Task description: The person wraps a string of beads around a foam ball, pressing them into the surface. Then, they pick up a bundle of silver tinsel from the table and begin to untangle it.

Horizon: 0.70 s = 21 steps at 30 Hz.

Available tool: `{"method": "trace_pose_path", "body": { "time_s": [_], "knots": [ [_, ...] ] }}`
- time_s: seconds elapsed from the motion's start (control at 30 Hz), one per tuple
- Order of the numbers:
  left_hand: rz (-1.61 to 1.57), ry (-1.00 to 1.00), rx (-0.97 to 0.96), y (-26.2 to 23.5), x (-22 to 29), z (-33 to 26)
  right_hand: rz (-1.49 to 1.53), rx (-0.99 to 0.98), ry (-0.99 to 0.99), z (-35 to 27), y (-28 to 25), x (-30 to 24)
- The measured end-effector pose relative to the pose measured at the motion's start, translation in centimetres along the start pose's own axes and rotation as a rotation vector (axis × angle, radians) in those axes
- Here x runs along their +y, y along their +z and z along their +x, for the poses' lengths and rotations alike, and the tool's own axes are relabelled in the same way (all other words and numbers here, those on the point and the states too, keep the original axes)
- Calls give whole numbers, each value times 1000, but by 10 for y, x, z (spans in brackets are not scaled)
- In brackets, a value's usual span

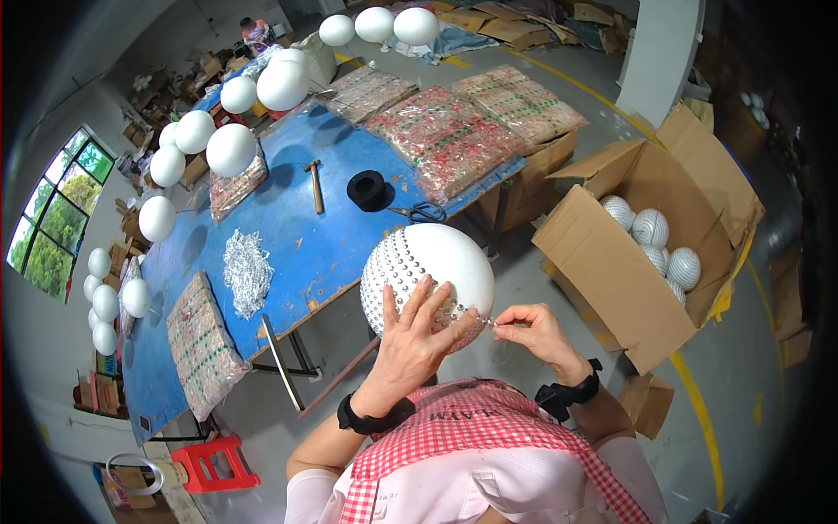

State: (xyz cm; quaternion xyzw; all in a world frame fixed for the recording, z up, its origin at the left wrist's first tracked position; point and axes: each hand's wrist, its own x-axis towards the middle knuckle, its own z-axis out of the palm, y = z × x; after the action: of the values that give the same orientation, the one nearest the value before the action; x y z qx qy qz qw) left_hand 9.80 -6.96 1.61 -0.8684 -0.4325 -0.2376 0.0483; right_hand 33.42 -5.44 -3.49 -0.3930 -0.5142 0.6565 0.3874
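A large white ball [454, 262] is in front of me, its left and lower parts covered with rows of small silver beads. My left hand [410, 336] is curved over its near side with fingers spread, holding it. Beside the ball's lower right edge, my right hand [532, 332] pinches the end of a thin strand of silver beads [489, 322] that leads to the ball. What supports the ball from below is mostly hidden.
On the blue table [288, 218] lie a hammer [315, 188], black tape roll [367, 190], scissors [422, 212], a silver bead pile [248, 272] and bagged packs [445, 140]. White balls [231, 150] stand along its far side. At right, an open carton [611, 288] holds silver-striped balls [650, 229]. A red stool [215, 465] stands lower left.
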Motion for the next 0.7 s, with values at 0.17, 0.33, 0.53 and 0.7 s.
{"method": "trace_pose_path", "body": {
  "time_s": [0.17, 0.33, 0.53, 0.7],
  "knots": [
    [-25, -39, -5, -3, -6, -1, -199, 65, -69, 2, -3, 3],
    [-14, -38, -1, -3, -6, -2, -388, 76, 14, -2, 0, -3],
    [-19, -36, -7, -2, -7, -1, -252, 46, 33, 1, -1, 9],
    [-31, -35, -2, -1, -8, -2, 147, -32, -23, 4, -7, 4]
  ]
}}
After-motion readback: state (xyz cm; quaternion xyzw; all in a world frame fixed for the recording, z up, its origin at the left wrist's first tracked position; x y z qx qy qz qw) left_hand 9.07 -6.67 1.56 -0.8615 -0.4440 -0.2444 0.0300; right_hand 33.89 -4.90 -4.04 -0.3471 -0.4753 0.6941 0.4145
